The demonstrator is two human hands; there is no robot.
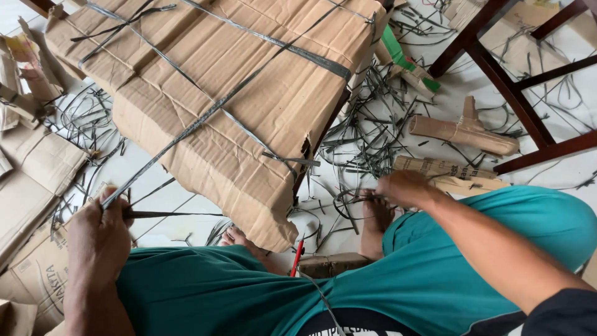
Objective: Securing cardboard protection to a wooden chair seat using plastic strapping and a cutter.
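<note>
While the left hand [99, 239] held a taut grey packing strap [205, 115] across the cardboard-wrapped bundle [217, 93], the right hand [404, 186] pinched loose straps; a slipping strap could cut skin.

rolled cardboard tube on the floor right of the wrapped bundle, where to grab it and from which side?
Probably grip the rolled cardboard tube mid-length on its long straight body, coming down from above. It lies flat on the floor, its sides exposed, and the stub sticking up near the middle spoils a clean wrap there. The chair leg crowds its far end.
</note>
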